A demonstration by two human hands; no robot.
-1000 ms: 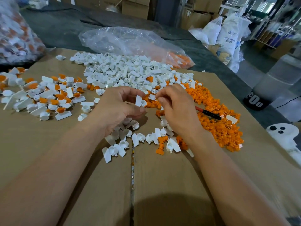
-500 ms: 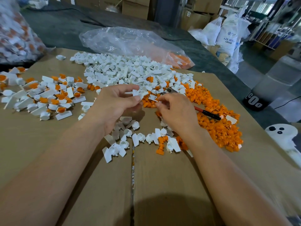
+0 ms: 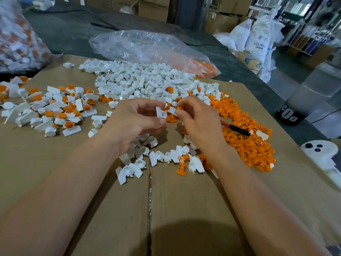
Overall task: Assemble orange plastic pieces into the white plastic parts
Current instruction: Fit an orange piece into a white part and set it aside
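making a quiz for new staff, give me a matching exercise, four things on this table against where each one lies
Things:
1 white parts
2 orange pieces
3 finished pieces
4 pen

Places:
A lying on another heap
B far left
C right side
D far middle, before the clear bag

Pairs: 1-D, 2-C, 3-B, 4-A
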